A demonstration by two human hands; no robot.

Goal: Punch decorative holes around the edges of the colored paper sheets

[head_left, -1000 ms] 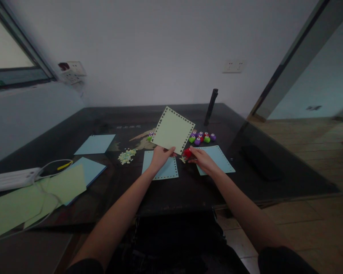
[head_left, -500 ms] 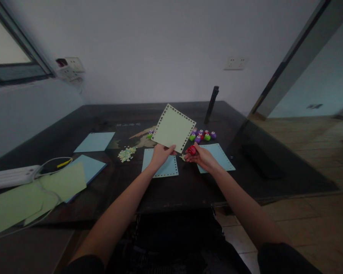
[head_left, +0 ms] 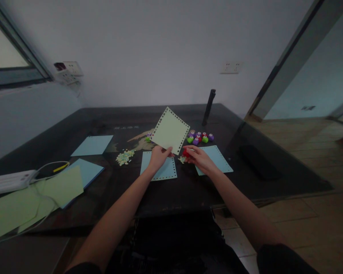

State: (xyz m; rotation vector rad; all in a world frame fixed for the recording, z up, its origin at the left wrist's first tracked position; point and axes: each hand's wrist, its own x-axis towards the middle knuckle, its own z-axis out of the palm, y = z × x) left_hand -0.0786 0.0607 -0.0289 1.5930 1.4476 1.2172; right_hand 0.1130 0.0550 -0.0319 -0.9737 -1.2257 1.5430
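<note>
Red punch (head_left: 186, 153) lowered toward sheet corner | right hand (head_left: 199, 158) grip seemingly closed on it | left hand (head_left: 158, 156) pinches green sheet (head_left: 170, 130)

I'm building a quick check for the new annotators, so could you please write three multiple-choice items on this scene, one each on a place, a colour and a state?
1. Where do the small paper punches sit?
A. beyond the right-hand punched blue sheet
B. on the white power strip
C. on the floor

2. What colour is the sheet in the left hand?
A. blue
B. pale green
C. red

3. How is that sheet held?
A. flat on the table
B. folded in half
C. lifted, pinched at its near edge

Answers:
1. A: they cluster just behind that blue sheet.
2. B: it is pale green, with holes round its border.
3. C: the fingers grip its lower edge above the table.

The right hand holds a red punch.
</note>
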